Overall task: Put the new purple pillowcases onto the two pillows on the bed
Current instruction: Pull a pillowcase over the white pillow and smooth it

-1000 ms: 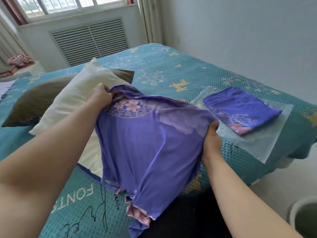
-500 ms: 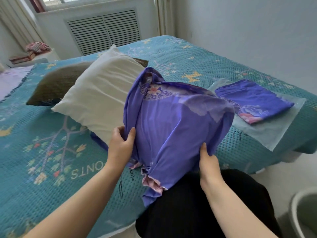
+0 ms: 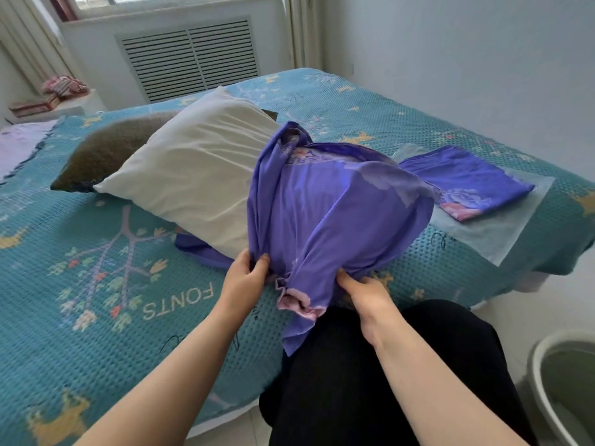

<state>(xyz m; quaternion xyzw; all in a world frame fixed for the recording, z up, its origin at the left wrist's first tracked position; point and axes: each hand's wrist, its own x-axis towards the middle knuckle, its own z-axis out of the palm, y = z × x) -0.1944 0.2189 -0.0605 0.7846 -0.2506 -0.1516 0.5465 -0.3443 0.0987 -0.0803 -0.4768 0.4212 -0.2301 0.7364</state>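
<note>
While both hands grip the near end of the purple cloth, the scene reads as follows.

Left hand [image 3: 246,278]: fingers pinched together on a bunched fold of the purple pillowcase [image 3: 335,214], at its near left edge.
Right hand [image 3: 363,292]: fingers closed into the gathered cloth at the near right edge, thumb on top; just beside the left hand, with the pink-lined hem hanging between them.
Purple pillowcase: pulled over the near end of the white pillow [image 3: 193,169], rising just beyond both hands; its loose hem drapes over the bed's edge.
White pillow: far end bare, stretching away up and to the left of the left hand, on the teal bedspread [image 3: 80,252].
Brown pillow [image 3: 106,146]: behind the white pillow, touching it, well beyond the left hand.
Second purple pillowcase [image 3: 463,181]: folded flat on a clear plastic bag [image 3: 502,226], beyond and to the right of the right hand.
Grey bin [image 3: 566,391]: on the floor, near the right forearm.
</note>
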